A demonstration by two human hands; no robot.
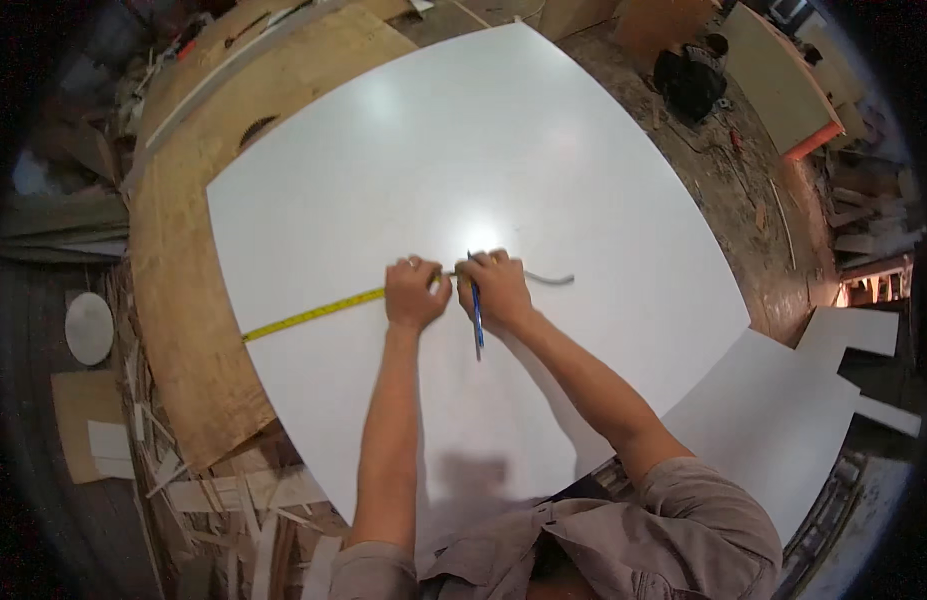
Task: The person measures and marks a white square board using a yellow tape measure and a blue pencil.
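A large glossy white board (603, 200) lies under both hands. Across its left part runs the yellow blade of a tape measure (313, 316), from the board's left edge to my left hand (413, 297). The fingers of that hand are closed on the blade, thumb toward the right hand. Close beside it, my right hand (499, 295) grips a slim blue pen (478, 318), whose upper part is among the fingers. From under the right hand a grey curved strap (555, 280) sticks out to the right. Whatever else lies beneath that hand is hidden.
The white board rests on a brown plywood sheet (183, 330), where part of a round saw blade (257, 130) shows. Wood offcuts (268, 540) lie at the lower left. More white panels (773, 400) are at the right. A black object (688, 85) sits on the floor.
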